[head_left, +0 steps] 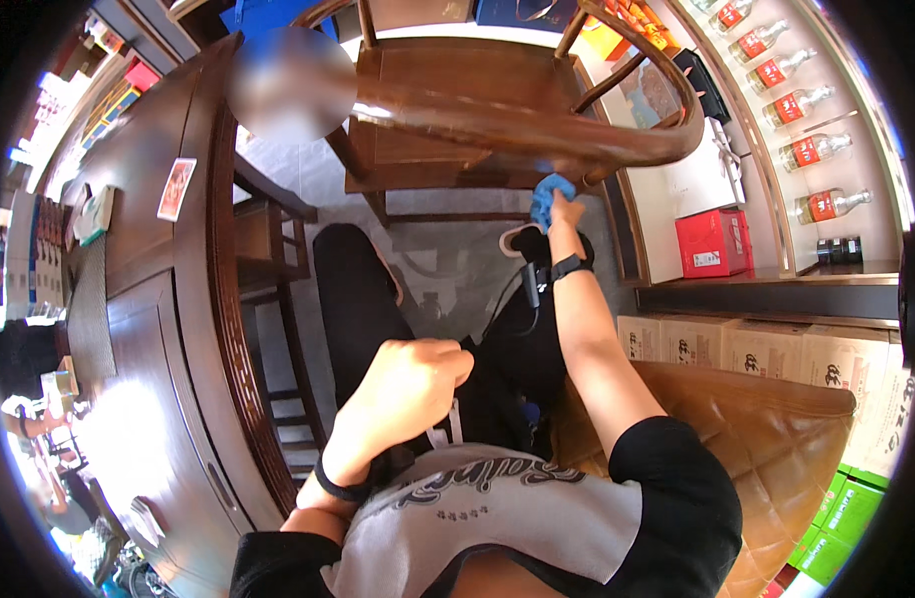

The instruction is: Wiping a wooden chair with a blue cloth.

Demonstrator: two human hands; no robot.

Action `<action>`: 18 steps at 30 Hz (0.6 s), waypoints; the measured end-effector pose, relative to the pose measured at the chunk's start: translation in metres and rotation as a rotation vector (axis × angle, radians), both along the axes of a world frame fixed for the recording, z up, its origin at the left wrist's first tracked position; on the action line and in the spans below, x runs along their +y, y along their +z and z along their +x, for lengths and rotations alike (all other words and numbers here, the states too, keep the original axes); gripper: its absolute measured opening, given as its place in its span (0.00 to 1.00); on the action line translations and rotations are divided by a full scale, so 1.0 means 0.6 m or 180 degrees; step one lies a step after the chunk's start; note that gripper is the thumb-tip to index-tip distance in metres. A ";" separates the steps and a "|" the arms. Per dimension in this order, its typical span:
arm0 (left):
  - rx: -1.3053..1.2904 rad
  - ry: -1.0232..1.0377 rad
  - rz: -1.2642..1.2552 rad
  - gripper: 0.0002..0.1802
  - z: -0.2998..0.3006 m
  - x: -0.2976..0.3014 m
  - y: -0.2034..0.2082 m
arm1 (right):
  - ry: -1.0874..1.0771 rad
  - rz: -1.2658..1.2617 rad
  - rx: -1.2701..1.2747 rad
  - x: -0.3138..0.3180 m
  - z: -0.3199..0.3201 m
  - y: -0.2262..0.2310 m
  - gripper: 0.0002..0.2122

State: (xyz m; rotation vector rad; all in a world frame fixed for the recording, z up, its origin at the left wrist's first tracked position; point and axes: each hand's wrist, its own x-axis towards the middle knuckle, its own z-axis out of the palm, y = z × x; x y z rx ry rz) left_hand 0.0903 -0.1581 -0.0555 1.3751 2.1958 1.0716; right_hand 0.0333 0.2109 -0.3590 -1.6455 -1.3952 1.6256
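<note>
A blue cloth [549, 197] is bunched in my right hand [569, 211], which reaches forward with the arm stretched out. The cloth is against or just below the curved top rail of a dark brown wooden armchair [477, 130]; I cannot tell whether it touches the wood. My left hand [407, 389] is curled into a loose fist above my lap, with nothing visible in it. A dark band circles the left wrist, and a small black device [535, 284] is strapped at the right wrist.
A long dark wooden table [148, 299] with a small card [176, 189] runs along the left. Shelves at right hold several glass bottles [816, 151] and a red box [714, 242]. Cardboard cartons [761, 349] stand below. I sit on a brown quilted seat [746, 448].
</note>
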 end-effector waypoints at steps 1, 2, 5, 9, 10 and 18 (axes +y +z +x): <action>0.0023 -0.0296 0.0071 0.04 -0.005 0.029 0.002 | -0.0022 0.0484 -0.0215 0.103 0.035 -0.090 0.26; 0.0029 -0.0148 -0.0054 0.04 -0.007 0.022 -0.005 | -0.0153 0.0101 0.0084 0.015 -0.013 -0.098 0.29; -0.0016 -0.0402 0.0119 0.05 -0.011 0.044 0.007 | -0.0482 0.0300 -0.0002 0.063 -0.027 -0.141 0.25; -0.0181 0.0436 -0.0290 0.05 -0.015 -0.028 -0.014 | -0.0456 -0.0833 0.1132 -0.251 -0.152 -0.026 0.03; -0.0195 0.0605 -0.0369 0.05 -0.013 -0.044 -0.009 | -0.0646 -0.1017 0.1018 -0.305 -0.169 0.011 0.02; -0.0098 0.0390 -0.0250 0.04 -0.038 0.002 -0.015 | -0.0360 -0.1250 0.0739 -0.200 -0.134 -0.022 0.07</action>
